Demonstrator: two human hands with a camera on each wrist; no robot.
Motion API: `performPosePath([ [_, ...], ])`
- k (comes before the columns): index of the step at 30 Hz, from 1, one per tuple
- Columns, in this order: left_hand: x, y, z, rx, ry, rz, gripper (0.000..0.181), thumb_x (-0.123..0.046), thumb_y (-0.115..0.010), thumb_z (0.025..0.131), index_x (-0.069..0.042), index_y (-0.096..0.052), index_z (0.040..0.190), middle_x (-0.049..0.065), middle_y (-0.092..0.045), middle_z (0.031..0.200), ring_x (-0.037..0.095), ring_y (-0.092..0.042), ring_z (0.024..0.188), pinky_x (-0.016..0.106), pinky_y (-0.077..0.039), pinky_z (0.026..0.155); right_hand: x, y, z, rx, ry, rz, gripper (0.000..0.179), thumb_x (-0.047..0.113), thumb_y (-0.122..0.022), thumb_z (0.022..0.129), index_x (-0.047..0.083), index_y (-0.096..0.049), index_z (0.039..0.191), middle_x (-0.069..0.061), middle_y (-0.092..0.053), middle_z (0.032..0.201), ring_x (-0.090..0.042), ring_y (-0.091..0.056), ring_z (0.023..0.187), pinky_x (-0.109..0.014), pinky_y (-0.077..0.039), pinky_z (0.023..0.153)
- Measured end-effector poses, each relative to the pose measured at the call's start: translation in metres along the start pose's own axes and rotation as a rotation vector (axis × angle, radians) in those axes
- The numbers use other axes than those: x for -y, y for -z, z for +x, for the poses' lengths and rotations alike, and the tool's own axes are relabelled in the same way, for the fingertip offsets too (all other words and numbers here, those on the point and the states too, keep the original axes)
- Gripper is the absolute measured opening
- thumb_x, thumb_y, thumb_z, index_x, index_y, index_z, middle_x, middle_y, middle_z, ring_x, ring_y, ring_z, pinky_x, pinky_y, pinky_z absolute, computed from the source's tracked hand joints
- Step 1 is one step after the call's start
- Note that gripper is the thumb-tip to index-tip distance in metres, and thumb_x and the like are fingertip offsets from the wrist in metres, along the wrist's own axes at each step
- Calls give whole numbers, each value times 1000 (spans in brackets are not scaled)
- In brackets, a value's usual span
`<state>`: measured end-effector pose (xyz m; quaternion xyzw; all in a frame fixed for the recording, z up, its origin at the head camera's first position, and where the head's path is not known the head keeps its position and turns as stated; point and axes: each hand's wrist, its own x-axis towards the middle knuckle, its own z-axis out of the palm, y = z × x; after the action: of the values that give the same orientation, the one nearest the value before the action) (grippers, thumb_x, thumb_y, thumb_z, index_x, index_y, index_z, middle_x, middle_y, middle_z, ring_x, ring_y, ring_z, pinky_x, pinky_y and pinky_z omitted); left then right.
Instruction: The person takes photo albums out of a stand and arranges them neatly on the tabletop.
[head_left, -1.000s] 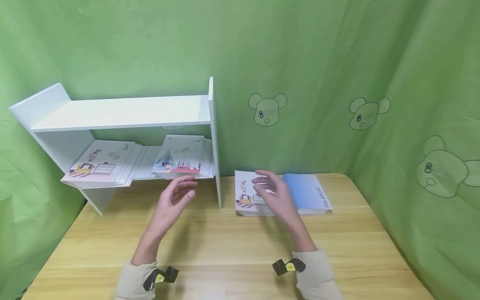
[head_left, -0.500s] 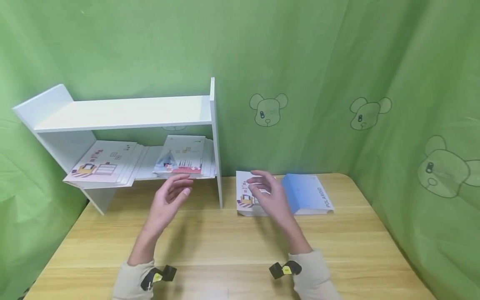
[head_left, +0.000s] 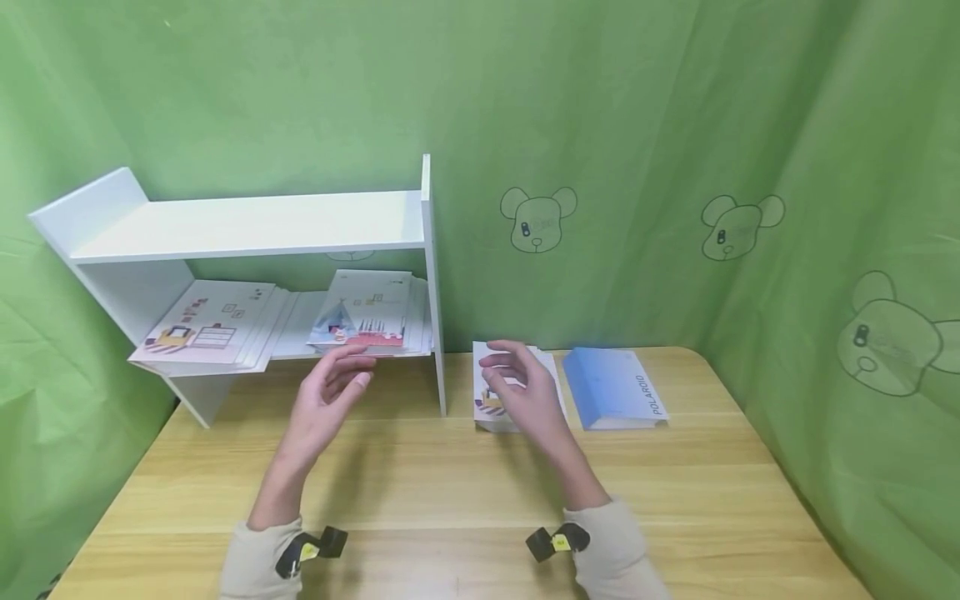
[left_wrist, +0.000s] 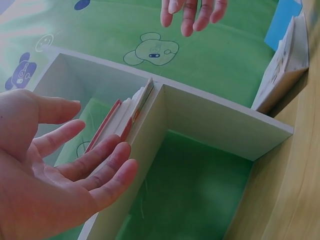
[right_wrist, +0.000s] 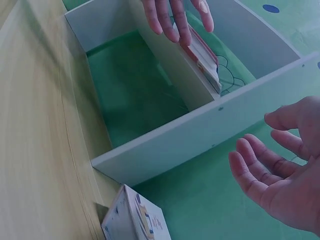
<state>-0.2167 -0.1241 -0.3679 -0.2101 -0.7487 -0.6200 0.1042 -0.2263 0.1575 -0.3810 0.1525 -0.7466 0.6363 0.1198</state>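
Both hands hover empty over the table, fingers loosely bent. In the head view my left hand [head_left: 322, 408] is in front of the shelf's right stack of illustrated books [head_left: 367, 312], fingertips overlapping its lower edge. My right hand [head_left: 528, 400] overlaps a white illustrated book stack [head_left: 483, 371] on the table, partly hiding it. To the right of it lies a blue book lettered POLAROID [head_left: 618, 387]. The left wrist view shows the left palm and spread fingers [left_wrist: 107, 172] with nothing in them. Likewise, the right hand's fingers [right_wrist: 257, 165] are bare in the right wrist view.
A white two-tier shelf [head_left: 247, 225] stands at the left of the wooden table [head_left: 450, 500]. On its lower board another stack of illustrated books [head_left: 210, 325] lies at the left, overhanging the front. Green curtain [head_left: 637, 125] with bear outlines closes off the back and sides.
Both hands have drifted left, still empty. More of the POLAROID book and the gap beside it now show as the right hand uncovers them. The books and shelf stay in place.
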Motion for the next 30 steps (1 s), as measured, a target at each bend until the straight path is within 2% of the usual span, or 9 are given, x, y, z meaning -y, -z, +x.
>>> performPosePath([
  [8,0,8,-1,-29,24,-5,42,-3,-55,94,2,-44,134,24,-56,121,37,-54,113,23,-49,92,1,-13,3,32,-20,19,34,2,-61,90,5,-54,123,-18,-64,109,-34,-61,103,-32,-57,79],
  [12,0,13,0,-47,34,13,42,-4,-56,94,1,-44,134,23,-57,120,37,-55,111,22,-50,89,1,-19,4,42,-9,32,34,0,-60,90,3,-54,123,-20,-63,109,-33,-62,101,-35,-57,80],
  [18,-2,18,-1,-77,20,53,41,-3,-56,94,2,-45,133,25,-58,118,37,-55,109,23,-50,90,2,-28,6,69,-10,78,35,-1,-60,90,2,-52,124,-21,-62,110,-29,-63,99,-38,-57,80],
  [20,-3,19,-1,-87,16,69,41,-1,-56,93,2,-45,133,25,-58,117,38,-55,108,23,-49,90,2,-31,6,75,-21,94,35,0,-60,90,2,-52,124,-20,-62,111,-28,-63,100,-35,-57,80],
  [26,-3,23,-2,-110,35,105,42,-2,-56,93,0,-45,134,24,-60,114,37,-57,105,21,-50,87,-19,-40,12,71,-2,107,36,5,-62,91,10,-53,125,-20,-62,113,-30,-62,101,-32,-57,80],
  [30,-1,25,-3,-122,61,127,42,-4,-56,94,-1,-45,134,23,-60,112,39,-57,103,22,-50,86,-31,-46,16,80,5,101,36,10,-63,91,14,-53,125,-19,-62,114,-32,-61,103,-34,-57,81],
])
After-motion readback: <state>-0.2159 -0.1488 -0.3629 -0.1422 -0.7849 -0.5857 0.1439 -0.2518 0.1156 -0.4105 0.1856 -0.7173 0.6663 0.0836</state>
